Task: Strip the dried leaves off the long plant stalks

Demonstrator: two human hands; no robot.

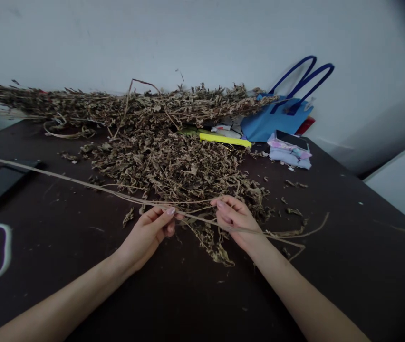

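Observation:
A long dried plant stalk runs from the left edge across the front of the table, with thin side stems toward the right. My left hand is closed on it, thumb against fingers. My right hand pinches a thin side stem of the same stalk, while the main stalk passes under or along its palm; which one I cannot tell. Withered leaves hang below the stems between the hands. Just beyond the hands lies a heap of dried, curled leaves.
A long bundle of dried leafy stalks lies along the wall. At the back right are a blue bag, a bright yellow object and a phone on a pastel packet. A dark flat object lies at left on the dark table.

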